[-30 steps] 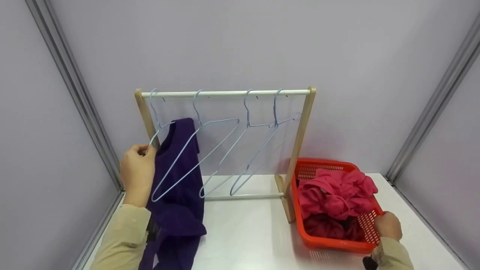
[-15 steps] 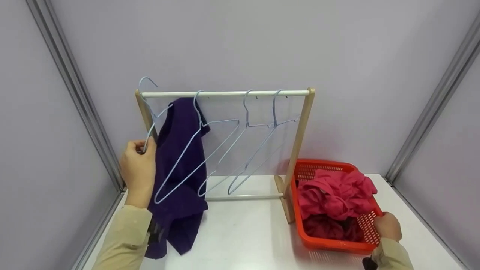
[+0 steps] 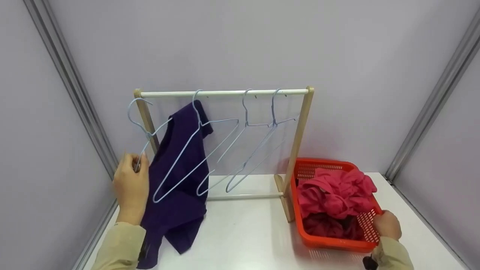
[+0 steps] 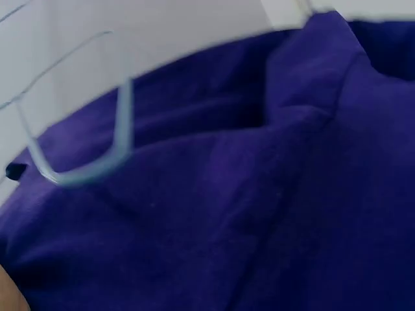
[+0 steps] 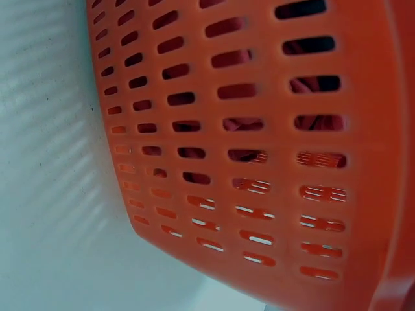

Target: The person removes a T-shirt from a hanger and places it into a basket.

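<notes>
My left hand [image 3: 131, 187] pinches one arm of a light blue wire hanger [image 3: 149, 134] at the rack's left end. That hanger's hook is off the rail, in front of the left post. A dark purple short-sleeved shirt [image 3: 183, 206] hangs from its other shoulder, tilted, with the lower part falling toward the table; it fills most of the left wrist view as purple cloth [image 4: 214, 194]. My right hand [image 3: 388, 225] grips the right rim of a red plastic basket [image 3: 337, 243]. The slotted wall of the basket [image 5: 356, 175] shows close up in the right wrist view.
Three bare wire hangers stay on the white rail [image 3: 225, 92] of a small wooden rack; the leftmost, a blue hanger [image 3: 180, 152], overlaps the shirt. Crumpled pink clothes [image 3: 337, 191] and darker red cloth [image 3: 326, 227] lie in the basket. Grey walls enclose the white table [image 3: 240, 232].
The left hand has raised the hanger's hook off the rail, then brought it down and left in front of the post, with the shirt following. The right hand stays on the basket.
</notes>
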Motion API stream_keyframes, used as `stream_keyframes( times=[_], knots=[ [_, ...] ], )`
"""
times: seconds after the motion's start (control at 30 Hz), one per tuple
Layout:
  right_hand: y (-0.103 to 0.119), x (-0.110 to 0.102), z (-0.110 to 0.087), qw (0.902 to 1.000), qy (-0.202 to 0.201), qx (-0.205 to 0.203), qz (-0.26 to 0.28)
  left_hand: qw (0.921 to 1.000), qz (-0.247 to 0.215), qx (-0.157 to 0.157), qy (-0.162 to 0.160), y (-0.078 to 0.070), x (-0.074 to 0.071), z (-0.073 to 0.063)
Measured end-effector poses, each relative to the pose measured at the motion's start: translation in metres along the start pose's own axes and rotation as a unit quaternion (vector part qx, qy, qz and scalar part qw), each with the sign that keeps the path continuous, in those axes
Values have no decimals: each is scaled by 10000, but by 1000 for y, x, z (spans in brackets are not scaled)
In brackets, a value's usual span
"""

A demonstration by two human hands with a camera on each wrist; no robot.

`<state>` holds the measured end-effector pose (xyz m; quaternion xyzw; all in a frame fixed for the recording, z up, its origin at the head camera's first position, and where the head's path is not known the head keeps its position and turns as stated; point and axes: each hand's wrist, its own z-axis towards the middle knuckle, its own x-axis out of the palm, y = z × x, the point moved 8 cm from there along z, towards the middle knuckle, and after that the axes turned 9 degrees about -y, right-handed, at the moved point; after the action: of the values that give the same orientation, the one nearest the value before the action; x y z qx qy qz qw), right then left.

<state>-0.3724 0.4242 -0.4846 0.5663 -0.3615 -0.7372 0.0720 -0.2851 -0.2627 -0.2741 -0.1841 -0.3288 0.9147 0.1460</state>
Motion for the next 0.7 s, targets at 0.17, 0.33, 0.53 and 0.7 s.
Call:
stream_keyframes(
  times=[0.17, 0.33, 0.53, 0.7],
  knots=[
    [0, -1, -1, 10000, 57, 45, -44, 9979, 53, 585, -264, 8, -9, -9],
    [2, -1, -1, 9999, 52, -18, -90, 9911, -58, 1194, -581, 11, -17, -19],
    [2, -1, -1, 9997, 41, -179, -158, 9833, -115, 1593, -871, 21, -19, -37],
    [2, 0, -2, 9995, 75, -259, -148, 9889, -30, 1305, -714, 37, -15, -52]
  ],
)
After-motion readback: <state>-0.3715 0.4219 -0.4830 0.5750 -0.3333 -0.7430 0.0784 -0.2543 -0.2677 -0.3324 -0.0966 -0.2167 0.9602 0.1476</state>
